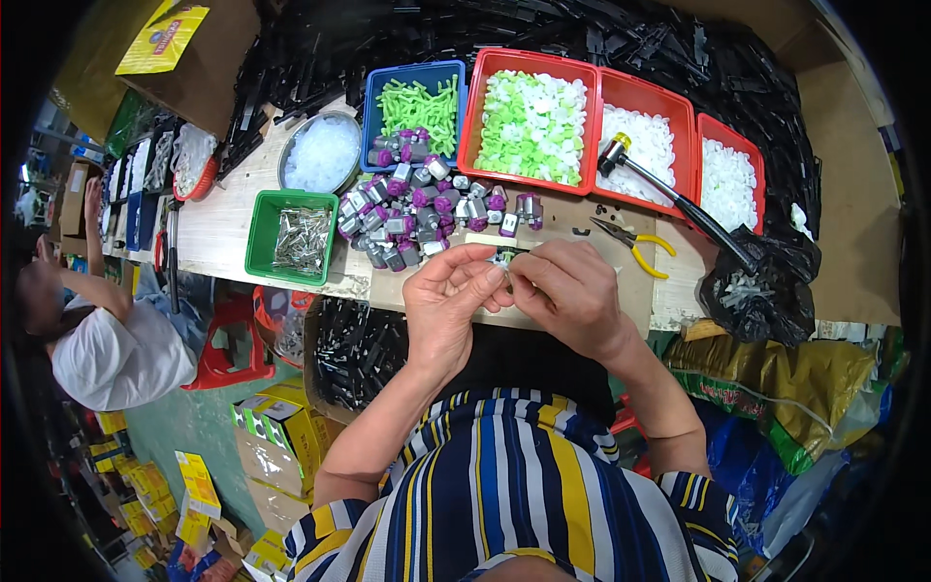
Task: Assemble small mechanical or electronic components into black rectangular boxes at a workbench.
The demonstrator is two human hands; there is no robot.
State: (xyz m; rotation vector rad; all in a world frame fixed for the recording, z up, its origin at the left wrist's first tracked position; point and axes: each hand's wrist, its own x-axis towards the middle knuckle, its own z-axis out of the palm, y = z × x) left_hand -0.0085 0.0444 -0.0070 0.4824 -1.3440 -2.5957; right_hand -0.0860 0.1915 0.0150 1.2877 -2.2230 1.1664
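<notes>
Thumb against fingers, the left-hand grip pinches a small white-and-green part, while the right-hand grip closes its fingertips on the other side of it; the fingers hide most of the part. It is held up over the near edge of the pale wooden counter, just in front of a heap of purple-and-grey blocky units. Left of the heap stands a rectangular green plastic bin of slim silvery metal pieces, with a round metal bowl of translucent white bits behind it. Beyond the heap sits a blue plastic bin filled with light-green pieces, and beside that a large red plastic bin of mixed green and white pieces. Yellow-handled pliers lie right of the hands. Farther right, a black-handled hammer slants across two more red bins, its handle end reaching a crumpled black plastic bag.
</notes>
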